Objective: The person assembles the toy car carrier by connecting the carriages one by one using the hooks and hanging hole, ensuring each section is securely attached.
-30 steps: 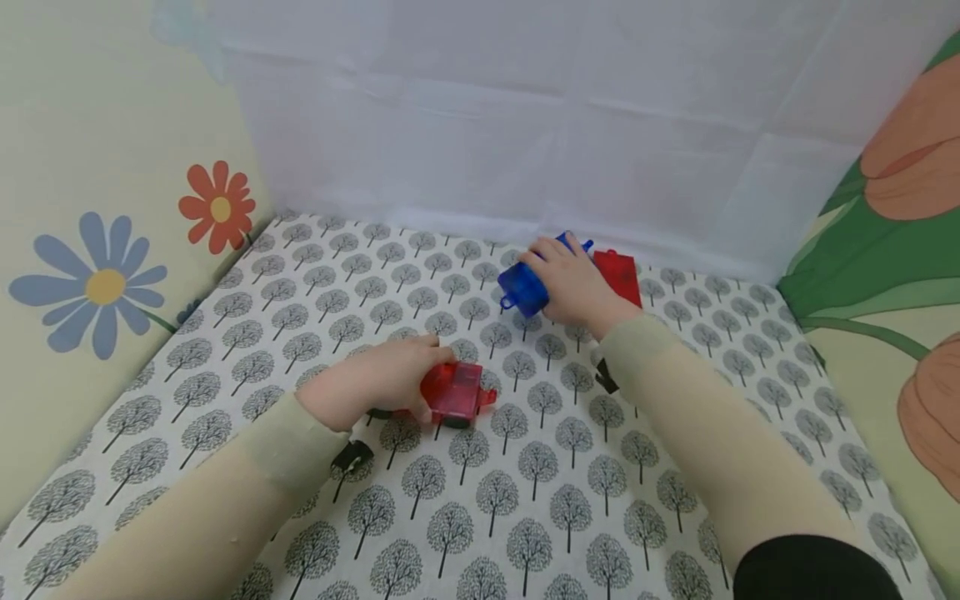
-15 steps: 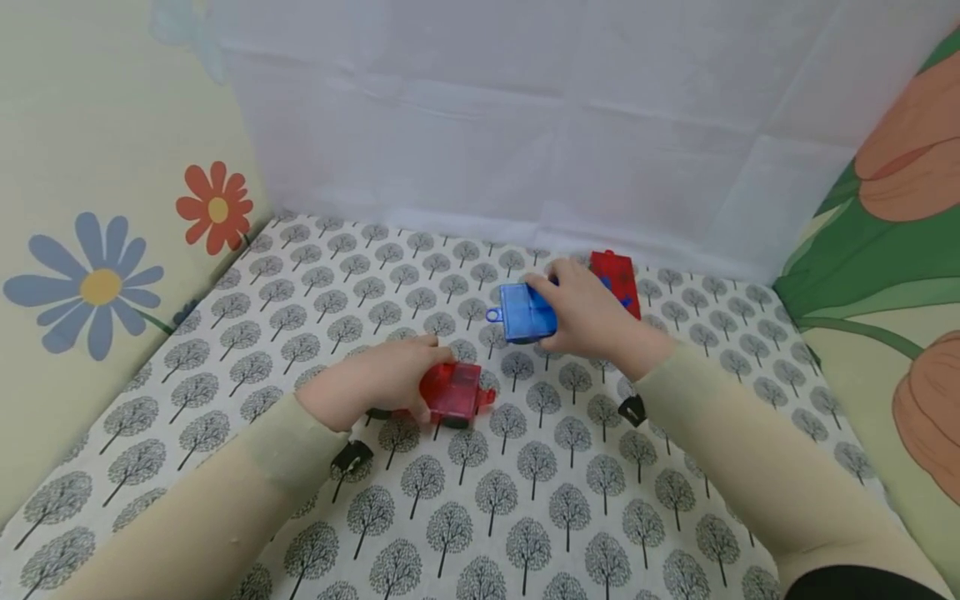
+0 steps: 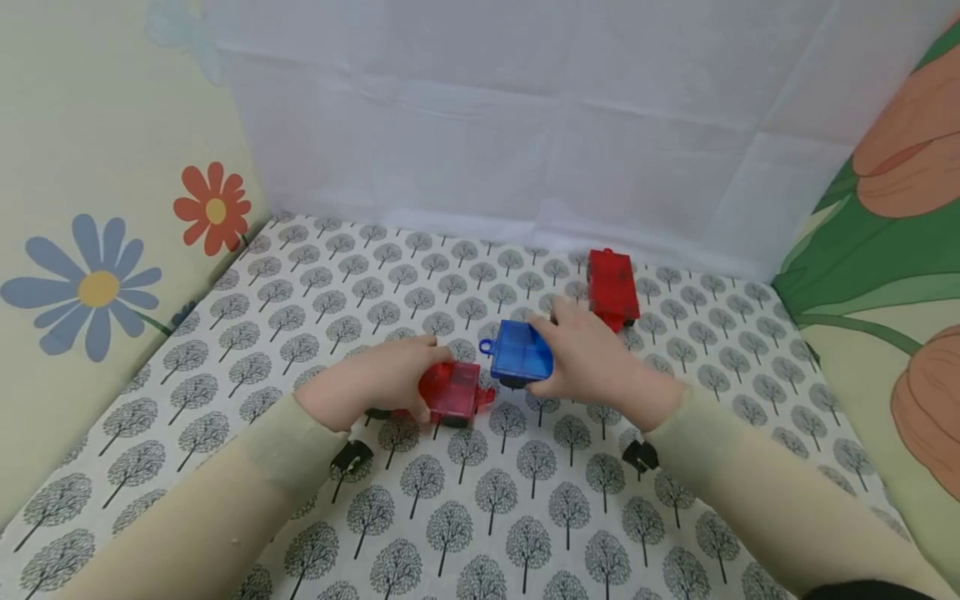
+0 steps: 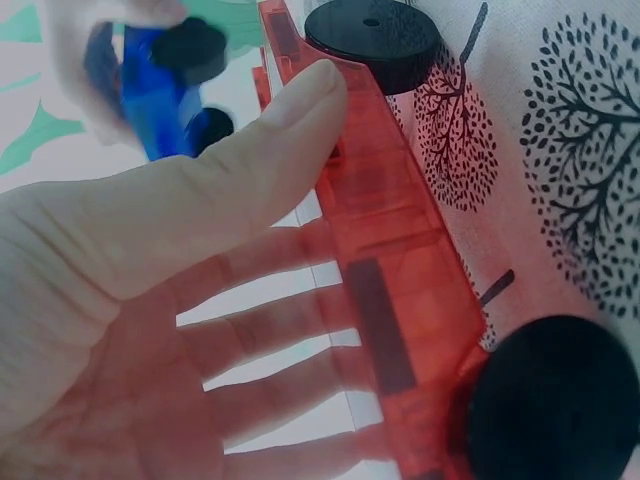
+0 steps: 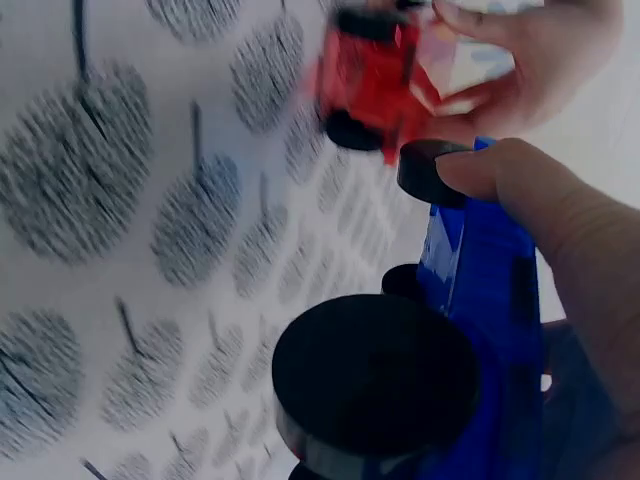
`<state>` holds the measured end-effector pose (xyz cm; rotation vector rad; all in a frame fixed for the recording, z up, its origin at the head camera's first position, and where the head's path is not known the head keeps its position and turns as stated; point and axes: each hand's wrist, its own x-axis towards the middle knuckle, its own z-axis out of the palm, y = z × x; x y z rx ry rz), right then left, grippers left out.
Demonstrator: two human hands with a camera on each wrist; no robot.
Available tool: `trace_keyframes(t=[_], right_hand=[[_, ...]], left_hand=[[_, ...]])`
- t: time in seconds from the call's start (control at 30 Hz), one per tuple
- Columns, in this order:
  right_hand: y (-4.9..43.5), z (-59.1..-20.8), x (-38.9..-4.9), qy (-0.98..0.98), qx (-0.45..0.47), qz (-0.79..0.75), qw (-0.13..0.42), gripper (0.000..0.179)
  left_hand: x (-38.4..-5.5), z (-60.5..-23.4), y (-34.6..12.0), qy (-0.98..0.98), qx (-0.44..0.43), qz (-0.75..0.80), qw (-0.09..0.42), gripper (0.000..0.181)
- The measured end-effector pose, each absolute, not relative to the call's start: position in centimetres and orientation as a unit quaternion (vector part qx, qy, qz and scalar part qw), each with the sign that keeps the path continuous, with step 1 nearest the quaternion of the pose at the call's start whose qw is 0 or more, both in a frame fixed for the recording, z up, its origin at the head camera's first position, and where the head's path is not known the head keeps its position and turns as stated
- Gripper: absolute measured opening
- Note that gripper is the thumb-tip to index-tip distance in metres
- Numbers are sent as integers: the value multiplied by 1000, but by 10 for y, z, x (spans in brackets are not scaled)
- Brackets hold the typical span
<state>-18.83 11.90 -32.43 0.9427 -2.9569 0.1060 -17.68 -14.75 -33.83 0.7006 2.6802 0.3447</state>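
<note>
My left hand [image 3: 375, 379] grips a see-through red toy train car [image 3: 459, 390] with black wheels, left of the middle of the cloth. In the left wrist view the thumb lies on the near side of this car [image 4: 400, 250] and the fingers show through on the far side. My right hand [image 3: 592, 358] holds a blue toy wagon [image 3: 516, 353] by its right part, close over the cloth. The blue wagon's ring [image 3: 487, 347] points left, just above and beside the red car's hook [image 3: 486, 396]. In the right wrist view, the thumb lies by a black wheel [image 5: 430, 172].
A second red toy wagon [image 3: 612, 283] stands at the back right, near the white backdrop [image 3: 480, 125]. A white cloth [image 3: 360, 517] with printed trees covers the table. Walls with painted flowers [image 3: 97, 287] border the left and right.
My right hand has brought the blue wagon down and toward me, turning it so its ring points left. The second red wagon is now uncovered. My left hand and its car have stayed put.
</note>
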Motion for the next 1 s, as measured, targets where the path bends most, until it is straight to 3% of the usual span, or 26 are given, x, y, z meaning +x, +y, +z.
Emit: trace_keyframes(t=[0.37,0.6,1.0], right_hand=[[123,-341,-167,-952,304,31,4,88],[126,-349,-164,-951,306,35,-4,96],[128,-357,-160,-952,299,63,-15,93]], left_hand=[[-177,-338,-147,945,245,126,177,82],[-177,-338,-147,944,249,124,177,83],[-178,-338,-147,945,246,125,178,84]])
